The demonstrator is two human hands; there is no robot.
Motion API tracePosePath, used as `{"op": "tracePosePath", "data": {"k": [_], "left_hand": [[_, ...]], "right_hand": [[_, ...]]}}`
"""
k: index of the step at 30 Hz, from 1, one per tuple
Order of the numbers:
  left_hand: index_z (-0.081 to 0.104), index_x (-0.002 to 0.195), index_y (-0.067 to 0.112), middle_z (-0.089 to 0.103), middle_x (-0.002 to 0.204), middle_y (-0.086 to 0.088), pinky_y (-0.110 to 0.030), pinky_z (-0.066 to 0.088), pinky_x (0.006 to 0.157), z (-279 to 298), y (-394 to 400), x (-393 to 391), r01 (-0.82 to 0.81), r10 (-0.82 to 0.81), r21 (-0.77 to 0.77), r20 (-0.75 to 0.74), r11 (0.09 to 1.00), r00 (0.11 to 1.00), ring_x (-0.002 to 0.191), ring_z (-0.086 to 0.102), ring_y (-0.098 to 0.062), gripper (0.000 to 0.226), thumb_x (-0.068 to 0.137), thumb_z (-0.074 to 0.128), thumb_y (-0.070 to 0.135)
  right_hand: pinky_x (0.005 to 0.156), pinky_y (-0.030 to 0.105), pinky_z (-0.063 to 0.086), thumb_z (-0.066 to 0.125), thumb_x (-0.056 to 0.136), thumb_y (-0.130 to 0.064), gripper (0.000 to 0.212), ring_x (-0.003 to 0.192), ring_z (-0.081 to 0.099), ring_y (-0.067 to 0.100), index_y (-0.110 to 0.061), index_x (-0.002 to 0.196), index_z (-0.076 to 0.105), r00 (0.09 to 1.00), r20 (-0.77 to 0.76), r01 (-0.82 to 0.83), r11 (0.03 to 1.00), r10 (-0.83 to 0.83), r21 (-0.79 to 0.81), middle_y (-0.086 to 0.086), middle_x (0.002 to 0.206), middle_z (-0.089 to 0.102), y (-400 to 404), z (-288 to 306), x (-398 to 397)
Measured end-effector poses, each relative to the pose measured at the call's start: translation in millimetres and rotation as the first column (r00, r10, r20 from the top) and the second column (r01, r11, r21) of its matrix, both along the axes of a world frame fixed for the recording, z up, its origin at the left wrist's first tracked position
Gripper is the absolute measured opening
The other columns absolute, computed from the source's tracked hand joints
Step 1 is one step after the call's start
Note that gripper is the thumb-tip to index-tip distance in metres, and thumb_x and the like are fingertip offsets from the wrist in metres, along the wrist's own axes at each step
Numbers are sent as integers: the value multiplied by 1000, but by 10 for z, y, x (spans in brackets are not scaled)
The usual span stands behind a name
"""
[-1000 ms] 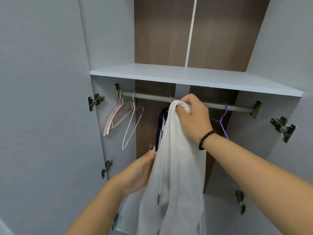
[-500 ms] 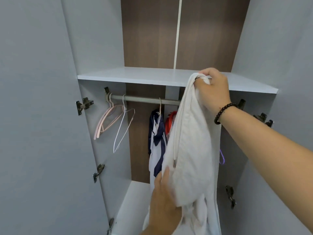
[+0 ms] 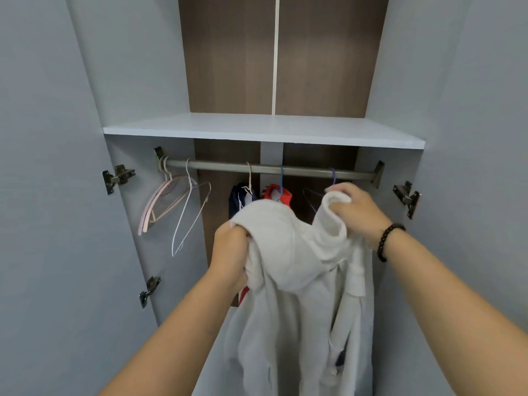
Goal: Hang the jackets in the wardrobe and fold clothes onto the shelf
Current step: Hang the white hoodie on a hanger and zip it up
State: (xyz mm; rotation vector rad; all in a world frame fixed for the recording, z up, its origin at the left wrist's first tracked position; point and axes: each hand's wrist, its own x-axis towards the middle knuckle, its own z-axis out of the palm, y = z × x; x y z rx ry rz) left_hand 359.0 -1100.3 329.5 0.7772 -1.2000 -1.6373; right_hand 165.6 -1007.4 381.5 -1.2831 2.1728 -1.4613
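A white hooded jacket (image 3: 297, 295) hangs between my hands in front of the open wardrobe, below the rail (image 3: 271, 168). My left hand (image 3: 230, 250) grips its left upper edge by the hood. My right hand (image 3: 357, 212), with a black bead bracelet, grips the right upper edge, just under a purple hanger (image 3: 333, 178) on the rail. Behind the white jacket hang a navy jacket (image 3: 240, 200) and a red one (image 3: 276, 194). The white shelf (image 3: 265, 128) sits above the rail.
Pink hangers (image 3: 160, 204) and a white wire hanger (image 3: 190, 212) hang bare at the rail's left end. Door hinges (image 3: 117, 177) stick out from the left side panel, and a hinge (image 3: 407, 197) from the right one. Grey doors stand open on both sides.
My right hand came down from shelf height to just below the rail. My left hand rose and took hold of the jacket's upper edge, spreading the jacket between both hands.
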Motion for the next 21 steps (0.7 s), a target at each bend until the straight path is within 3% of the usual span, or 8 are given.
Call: {"op": "tracePosePath", "data": {"k": [2, 4, 6, 9, 11, 14, 18, 21], "left_hand": [[67, 82, 9, 68, 81, -12, -42, 48, 81, 112, 52, -55, 20, -18, 49, -54, 999, 998, 83, 63, -28, 26, 93, 43, 3], [69, 93, 5, 71, 92, -14, -45, 51, 90, 189, 59, -114, 57, -51, 83, -78, 995, 996, 90, 67, -30, 22, 94, 47, 7], [71, 100, 3, 71, 103, -16, -48, 49, 96, 245, 51, -189, 117, -104, 129, -106, 985, 989, 97, 67, -32, 22, 94, 53, 14], [72, 103, 6, 73, 99, -14, -46, 54, 92, 223, 53, -307, 187, -169, 195, -102, 963, 980, 92, 69, -29, 25, 88, 64, 23], [72, 103, 8, 73, 93, -12, -42, 55, 81, 166, 55, -360, 239, -216, 223, -122, 945, 969, 88, 70, -28, 25, 84, 68, 23], [68, 93, 8, 70, 80, -11, -36, 52, 72, 172, 0, -361, 192, -188, 205, -41, 960, 981, 77, 66, -26, 12, 85, 65, 16], [65, 81, 13, 66, 79, -5, -30, 49, 68, 68, -253, -221, 82, -53, -176, 166, 981, 985, 74, 61, -17, 6, 83, 66, 19], [60, 95, 17, 66, 78, 9, -23, 50, 63, -353, -369, -136, 182, -127, -279, 204, 943, 971, 71, 61, -7, 44, 60, 72, 42]], "right_hand": [[78, 14, 50, 61, 80, 2, 53, 97, 59, 1, -26, 125, 59, 970, 37, -243, 968, 241, 65, -8, 118, 62, 100, -192, 148], [89, 25, 52, 64, 75, 8, 57, 104, 63, 9, -22, 123, 62, 889, 146, -448, 890, 433, 86, -2, 116, 68, 208, -364, 279], [94, 34, 51, 69, 70, 7, 54, 108, 63, 16, -15, 118, 62, 793, 283, -569, 822, 540, 27, 4, 115, 69, 322, -478, 395], [92, 30, 52, 74, 75, 6, 55, 112, 62, 14, -20, 120, 56, 672, 393, -670, 742, 628, -42, -2, 115, 68, 397, -593, 520], [88, 35, 55, 73, 79, 2, 37, 104, 66, 18, -17, 110, 65, 770, 328, -573, 819, 548, -25, 5, 107, 72, 356, -687, 566], [74, 44, 56, 72, 77, 1, 8, 75, 66, 20, 4, 82, 66, 926, 311, -191, 976, 216, -107, 14, 80, 72, 206, -815, 501], [71, 37, 50, 73, 69, -15, 30, 75, 63, 24, 10, 82, 63, 810, 555, -31, 960, 186, -277, 15, 77, 66, -77, -806, 424], [76, 39, 56, 67, 82, -13, 16, 83, 68, 30, 1, 89, 69, 673, 686, 12, 923, 277, -385, 20, 86, 69, -310, -615, 417]]}}
